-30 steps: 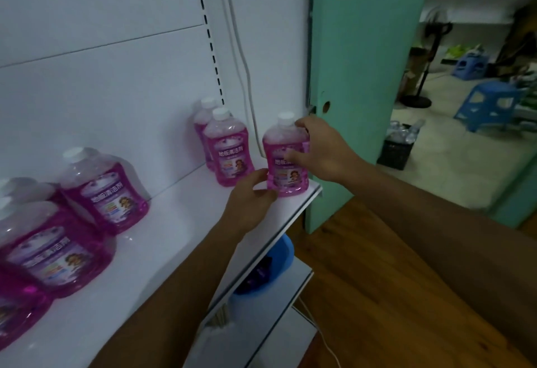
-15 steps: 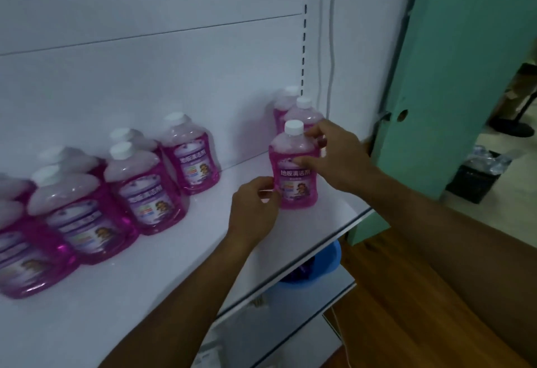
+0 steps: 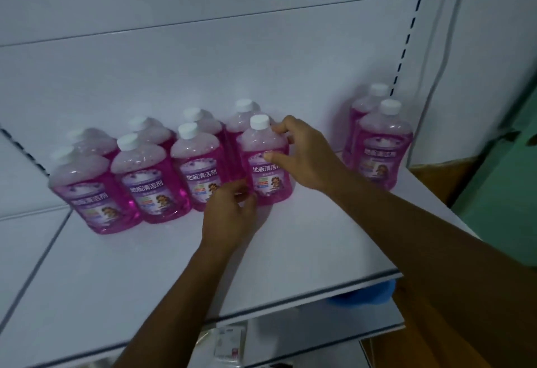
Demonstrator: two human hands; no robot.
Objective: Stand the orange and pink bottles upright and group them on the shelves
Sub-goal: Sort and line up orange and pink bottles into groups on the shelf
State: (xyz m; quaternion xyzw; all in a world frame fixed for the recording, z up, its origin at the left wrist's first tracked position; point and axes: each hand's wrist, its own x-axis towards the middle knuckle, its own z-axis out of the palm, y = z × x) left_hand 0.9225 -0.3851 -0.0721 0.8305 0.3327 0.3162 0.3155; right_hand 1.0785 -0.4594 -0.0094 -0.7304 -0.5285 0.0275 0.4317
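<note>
Both hands work on one pink bottle (image 3: 266,164) at the centre of the frame: the left hand (image 3: 232,216), lower and slightly left, curls its fingers against the bottle's lower left side, and the right hand (image 3: 305,155) clasps the bottle's right side, thumb across the label and fingers wrapped round the shoulder just below the white cap (image 3: 259,122). That bottle stands upright on the white shelf (image 3: 290,251). Starting at the left of the frame, a group of pink bottles (image 3: 145,176) stands upright in two rows against the back panel (image 3: 203,56), white caps up and labels facing forward; the held bottle sits at the right end of the front row, just beside its neighbour. Further right, well apart from the group, a pair of pink bottles (image 3: 383,146) stands one behind the other near the slotted upright (image 3: 406,48). At the lower right, under the shelf's front edge, part of a blue tub (image 3: 363,295) shows, and a lower shelf (image 3: 305,338) lies beneath it.
</note>
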